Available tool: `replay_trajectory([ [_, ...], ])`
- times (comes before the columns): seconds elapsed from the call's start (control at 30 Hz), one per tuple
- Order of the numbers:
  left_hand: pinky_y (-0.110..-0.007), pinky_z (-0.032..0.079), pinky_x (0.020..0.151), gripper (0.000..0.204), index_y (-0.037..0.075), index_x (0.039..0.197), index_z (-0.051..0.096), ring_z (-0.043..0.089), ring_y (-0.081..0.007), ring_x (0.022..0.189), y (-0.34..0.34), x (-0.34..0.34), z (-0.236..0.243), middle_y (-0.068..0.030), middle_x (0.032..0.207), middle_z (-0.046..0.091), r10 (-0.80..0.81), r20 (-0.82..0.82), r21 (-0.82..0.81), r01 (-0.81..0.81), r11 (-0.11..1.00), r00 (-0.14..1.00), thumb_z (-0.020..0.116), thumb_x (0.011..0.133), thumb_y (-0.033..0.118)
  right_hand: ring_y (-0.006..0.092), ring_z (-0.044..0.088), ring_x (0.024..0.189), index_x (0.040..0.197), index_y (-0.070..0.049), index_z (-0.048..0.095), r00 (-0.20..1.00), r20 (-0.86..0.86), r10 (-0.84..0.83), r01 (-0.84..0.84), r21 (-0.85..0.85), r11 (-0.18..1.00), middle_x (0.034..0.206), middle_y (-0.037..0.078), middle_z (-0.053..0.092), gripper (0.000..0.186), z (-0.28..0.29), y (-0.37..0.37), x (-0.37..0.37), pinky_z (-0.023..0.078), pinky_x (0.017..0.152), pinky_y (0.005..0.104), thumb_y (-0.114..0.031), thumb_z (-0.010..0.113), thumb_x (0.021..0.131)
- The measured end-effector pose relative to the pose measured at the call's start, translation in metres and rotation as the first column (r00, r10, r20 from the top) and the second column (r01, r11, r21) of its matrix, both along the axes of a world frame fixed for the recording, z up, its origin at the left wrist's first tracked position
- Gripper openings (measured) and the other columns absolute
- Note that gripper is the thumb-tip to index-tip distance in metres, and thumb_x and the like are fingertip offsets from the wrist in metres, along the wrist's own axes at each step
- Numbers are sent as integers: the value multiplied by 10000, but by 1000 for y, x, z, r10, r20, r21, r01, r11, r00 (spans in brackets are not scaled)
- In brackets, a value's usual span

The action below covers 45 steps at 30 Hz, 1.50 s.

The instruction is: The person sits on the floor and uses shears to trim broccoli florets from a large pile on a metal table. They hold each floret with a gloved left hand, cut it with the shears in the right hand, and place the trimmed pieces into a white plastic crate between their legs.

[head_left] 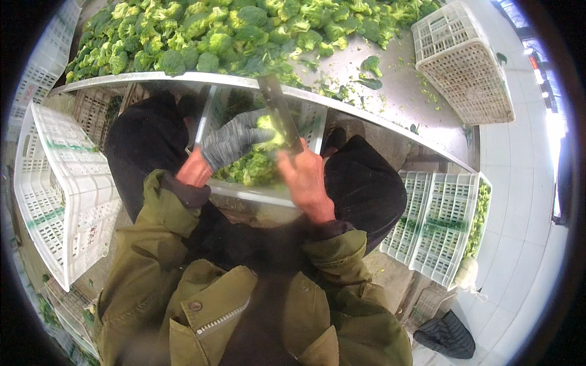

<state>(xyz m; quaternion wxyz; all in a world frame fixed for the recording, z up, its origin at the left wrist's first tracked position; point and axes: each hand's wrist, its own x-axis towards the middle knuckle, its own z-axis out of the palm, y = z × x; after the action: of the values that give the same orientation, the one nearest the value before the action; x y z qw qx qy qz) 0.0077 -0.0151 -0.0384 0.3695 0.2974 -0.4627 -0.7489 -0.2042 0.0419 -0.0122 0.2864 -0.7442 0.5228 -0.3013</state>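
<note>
My left hand [233,139], in a grey knit glove, is closed around a piece of broccoli [268,131]. Bare and wrapped round its handle, my right hand [305,180] holds a wide-bladed knife [278,107]. The blade points up and away, right beside the broccoli; whether it touches cannot be told. Both hands are above a white crate [210,116] between my knees, with cut broccoli florets [253,169] lying in it. The knife handle is mostly hidden by my right fingers.
A large heap of broccoli [207,36] covers much of the metal table [397,73] ahead, whose raised rim [366,113] runs before my knees. A white crate [464,79] stands on its right end. More crates stand at left [73,189] and right [433,219], the right one holding broccoli.
</note>
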Motion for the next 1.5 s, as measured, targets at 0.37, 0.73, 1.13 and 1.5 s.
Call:
replay_trajectory([
  [0.37, -292, 498, 1004, 583, 17, 1482, 498, 604, -116, 1120, 30, -38, 7, -45, 1272, 657, 443, 121, -82, -436, 896, 888, 726, 971, 183, 327, 485, 583, 854, 20, 656, 997, -79, -7, -18, -313, 949, 649, 143, 403, 190, -14, 9, 8, 529, 904, 460, -89, 629, 1007],
  [0.73, -292, 497, 1000, 484, -3, 1395, 562, 610, -119, 1109, 26, -29, 5, -47, 1257, 672, 361, 130, -90, -351, 932, 924, 714, 977, 187, 347, 549, 724, 1055, 68, 651, 979, -191, 70, -118, -255, 960, 790, 169, 554, 182, -17, 1, 8, 450, 690, 461, -72, 625, 940],
  [1.13, -320, 482, 1050, 528, 7, 1407, 569, 613, -144, 1139, 27, -33, 2, -54, 1265, 679, 310, 142, -64, -303, 951, 940, 751, 940, 173, 445, 646, 736, 941, 76, 636, 958, 131, -257, 215, 270, 939, 823, 294, 651, 184, 2, 0, 34, 488, 688, 506, -99, 628, 884],
  [1.5, -270, 540, 913, 335, 67, 1313, 649, 619, -108, 1047, 20, -26, -8, -10, 1187, 675, 248, -50, 226, -231, 946, 967, 676, 1015, 219, 315, 656, 632, 1039, 16, 652, 971, -60, -230, 238, 270, 933, 732, 194, 654, 196, -7, -2, 32, 479, 597, 477, -172, 618, 998],
])
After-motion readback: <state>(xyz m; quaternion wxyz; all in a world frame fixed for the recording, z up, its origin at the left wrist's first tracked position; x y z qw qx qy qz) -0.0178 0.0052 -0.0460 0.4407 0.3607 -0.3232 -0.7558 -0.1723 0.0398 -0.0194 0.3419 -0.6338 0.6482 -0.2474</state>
